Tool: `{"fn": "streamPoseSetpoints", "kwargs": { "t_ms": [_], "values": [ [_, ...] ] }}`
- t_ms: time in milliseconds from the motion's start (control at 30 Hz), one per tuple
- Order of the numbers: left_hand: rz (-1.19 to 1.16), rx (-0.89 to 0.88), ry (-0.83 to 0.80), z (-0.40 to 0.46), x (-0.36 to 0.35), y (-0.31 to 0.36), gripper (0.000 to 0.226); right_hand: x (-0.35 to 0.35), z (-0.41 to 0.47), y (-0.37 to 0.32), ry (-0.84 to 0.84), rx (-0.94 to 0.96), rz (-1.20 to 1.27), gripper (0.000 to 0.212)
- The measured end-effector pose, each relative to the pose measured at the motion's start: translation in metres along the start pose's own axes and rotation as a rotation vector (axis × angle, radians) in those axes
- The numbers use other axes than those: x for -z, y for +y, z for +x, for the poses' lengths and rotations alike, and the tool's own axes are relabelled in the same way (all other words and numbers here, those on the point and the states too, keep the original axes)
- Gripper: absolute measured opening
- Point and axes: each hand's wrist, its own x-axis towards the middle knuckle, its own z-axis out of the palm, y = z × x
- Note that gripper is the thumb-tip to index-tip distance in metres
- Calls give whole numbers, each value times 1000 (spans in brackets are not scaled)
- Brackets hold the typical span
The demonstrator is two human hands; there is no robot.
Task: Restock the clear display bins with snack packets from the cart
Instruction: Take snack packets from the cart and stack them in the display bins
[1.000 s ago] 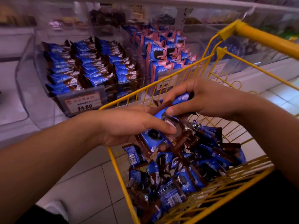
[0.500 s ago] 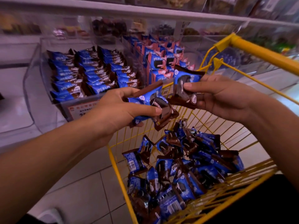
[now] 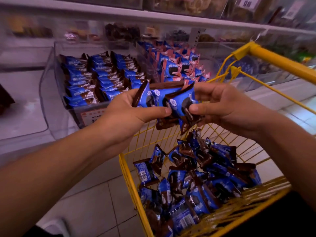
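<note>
Together, left hand (image 3: 130,113) and right hand (image 3: 220,106) pinch about three packets (image 3: 168,101).

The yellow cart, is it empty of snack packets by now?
No, the yellow cart holds a loose pile of blue and brown snack packets on its wire floor, below the two hands.

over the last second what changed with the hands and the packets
Both hands lifted out of the cart holding blue-and-brown packets, and now the left hand and right hand bring them together above it. The bins and the packets left in the cart stayed put.
</note>
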Motion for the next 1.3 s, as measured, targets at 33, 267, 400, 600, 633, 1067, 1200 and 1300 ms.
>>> {"fn": "streamPoseSetpoints", "kwargs": {
  "t_ms": [33, 267, 400, 600, 633, 1067, 1200, 1300],
  "values": [
    [-11, -6, -13, 0, 1, 0, 59, -4, 0, 0, 13, 18, -31, 51],
    [-41, -17, -35, 1, 5, -2, 47, -27, 2, -2, -12, 76, 34, 33],
    [68, -41, -31, 1, 6, 1, 56, -31, 2, -1, -110, 98, 12, 33],
    [126, -52, -133, 1, 7, 8, 61, -25, -2, -4, -123, 127, -240, 63],
    [142, -64, -154, 0, 7, 8, 58, -26, -2, -5, -106, 138, -271, 63],
    [589, -334, 76, -31, 95, 80, 24, -86, 43, -54, -149, 303, -261, 46],
    [1069, -411, 367, -71, 205, 110, 5, -158, 103, -103, -330, 439, -442, 46],
    [1318, -342, 415, -104, 267, 112, 4, -225, 155, -127, -380, 553, -808, 57]
  ]
}}
